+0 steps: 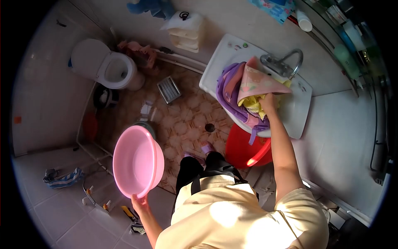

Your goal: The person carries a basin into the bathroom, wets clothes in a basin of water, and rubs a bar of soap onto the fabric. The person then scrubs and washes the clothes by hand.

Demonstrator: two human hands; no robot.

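Note:
My left hand [140, 202] grips the lower rim of a pink plastic basin [137, 159], which is tilted so that its bare inside shows. My right hand [268, 103] reaches into the white sink [299, 120] and is closed on a crumpled yellow cloth [253, 104]; its fingertips are partly hidden in the folds. Over the cloth stands a pink printed piece of fabric [259, 81], folded to a cone. Purple fabric with straps [224, 89], perhaps a bag, lies bunched against it and hangs over the sink's front edge. A grey faucet [282, 65] rises behind.
A red basin [242, 147] stands on the floor beneath the sink. Across the tiled floor are a toilet [118, 71], a small metal-topped stool [169, 89] and a floor drain [210, 128]. A shelf with bottles [347, 60] runs along the right wall.

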